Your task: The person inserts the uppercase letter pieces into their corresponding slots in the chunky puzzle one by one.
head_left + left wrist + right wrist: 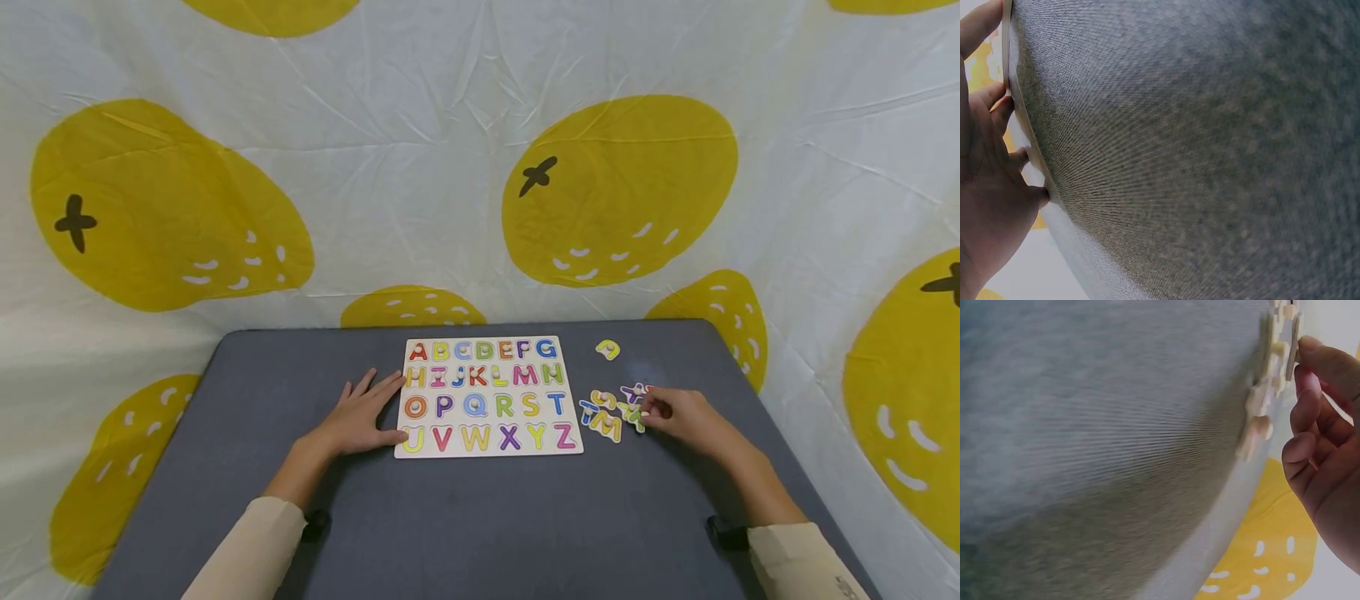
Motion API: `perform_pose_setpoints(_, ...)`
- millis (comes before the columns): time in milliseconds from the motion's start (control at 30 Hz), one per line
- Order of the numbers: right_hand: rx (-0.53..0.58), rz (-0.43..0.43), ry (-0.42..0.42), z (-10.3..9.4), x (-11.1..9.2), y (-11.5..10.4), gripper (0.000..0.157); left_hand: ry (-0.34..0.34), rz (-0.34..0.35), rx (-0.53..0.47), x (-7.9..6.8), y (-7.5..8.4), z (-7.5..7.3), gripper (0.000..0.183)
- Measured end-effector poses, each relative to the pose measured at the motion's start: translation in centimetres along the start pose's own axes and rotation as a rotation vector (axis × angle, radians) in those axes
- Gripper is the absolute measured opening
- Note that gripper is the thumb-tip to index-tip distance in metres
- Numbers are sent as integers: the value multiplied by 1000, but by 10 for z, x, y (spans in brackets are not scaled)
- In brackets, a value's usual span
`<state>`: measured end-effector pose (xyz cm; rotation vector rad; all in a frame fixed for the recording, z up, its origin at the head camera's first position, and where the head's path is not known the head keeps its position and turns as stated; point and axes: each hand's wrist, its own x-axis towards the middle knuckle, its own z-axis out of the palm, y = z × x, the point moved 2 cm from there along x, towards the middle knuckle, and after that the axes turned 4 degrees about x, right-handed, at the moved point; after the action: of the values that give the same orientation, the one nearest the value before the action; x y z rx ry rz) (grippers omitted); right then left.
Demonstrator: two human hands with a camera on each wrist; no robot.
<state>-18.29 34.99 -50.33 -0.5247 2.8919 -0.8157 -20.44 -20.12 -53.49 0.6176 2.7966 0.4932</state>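
Left hand (pixel 358 422), fingers spread wide, touches the alphabet puzzle board (pixel 572 408) at nine o'clock, and beyond three o'clock the right hand (pixel 686 418) pinches a wooden letter (pixel 1294 353)!

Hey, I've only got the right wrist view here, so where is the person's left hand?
Observer: The left hand rests on the left edge of a white rectangular alphabet board.
Operator: Which letter sits at the board's near right corner?
Observer: A magenta Z.
Operator: Any loose piece lying apart from the others?
Observer: Yes, a curved yellow wooden-looking piece with a pale border lies beyond the cluster of loose pieces.
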Motion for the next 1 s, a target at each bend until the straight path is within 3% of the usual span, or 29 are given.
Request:
perform_pose_setpoints(400,51,-126,43,2,30,-35,10,1,-5,-5,0,0,-1,102)
perform_pose_setpoints(1000,96,-215,-120,64,97,-109,7,6,6,7,-3,1,-4,100)
